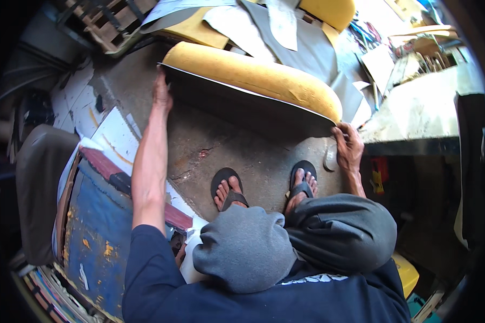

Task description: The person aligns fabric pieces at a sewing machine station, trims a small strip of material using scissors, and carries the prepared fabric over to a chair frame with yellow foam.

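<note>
A long yellow foam cushion with rounded ends lies across in front of me. Along its near side hangs a dark upholstery sheet with a thin white edge, stretched between my hands. At the sheet's left corner, my left hand is closed on the edge, its fingers partly hidden. My right hand pinches the right corner, thumb and fingers pressed together beside the foam's end. What lies behind the sheet cannot be seen.
Grey and white material pieces lie beyond the cushion. A pale worktable stands at right, with tools at its far side. A worn blue panel is at my left. My sandalled feet rest on the concrete floor.
</note>
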